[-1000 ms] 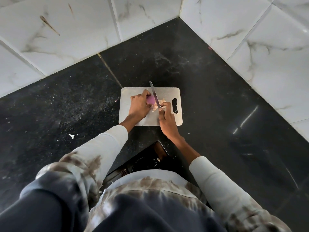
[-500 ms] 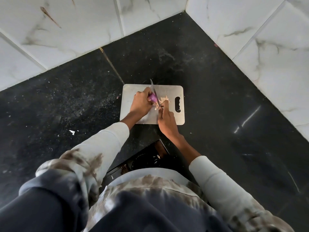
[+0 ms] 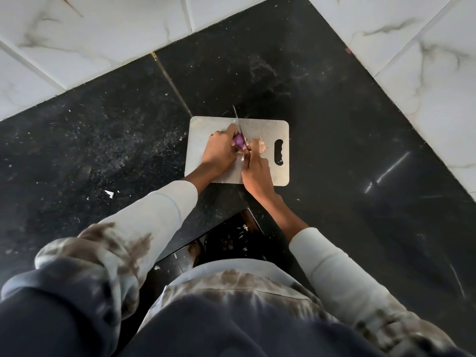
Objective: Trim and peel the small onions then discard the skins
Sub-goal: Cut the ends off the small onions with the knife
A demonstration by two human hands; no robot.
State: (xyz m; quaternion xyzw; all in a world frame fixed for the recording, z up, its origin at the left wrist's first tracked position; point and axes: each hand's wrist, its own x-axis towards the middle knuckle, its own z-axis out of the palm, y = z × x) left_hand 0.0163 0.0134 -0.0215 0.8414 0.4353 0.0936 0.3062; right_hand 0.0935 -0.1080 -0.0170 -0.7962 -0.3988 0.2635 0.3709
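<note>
A small purple onion [image 3: 238, 141] rests on a grey cutting board [image 3: 273, 130] in the middle of the black counter. My left hand [image 3: 219, 153] pins the onion from the left, fingers curled over it. My right hand [image 3: 256, 171] grips a knife [image 3: 237, 121] whose thin blade points away from me and crosses the onion's right side. Pale loose skins [image 3: 261, 146] lie on the board just right of the blade.
The black counter [image 3: 360, 150] runs into a corner of white marble tiles [image 3: 103, 34]. The board has a handle slot [image 3: 279, 152] at its right end. Below the counter edge a dark bin [image 3: 231, 243] holds peel scraps. A white scrap [image 3: 109, 193] lies left.
The hands and knife stay on the onion; the blade has shifted slightly along it. The camera has tilted, so the board sits a little higher in the view.
</note>
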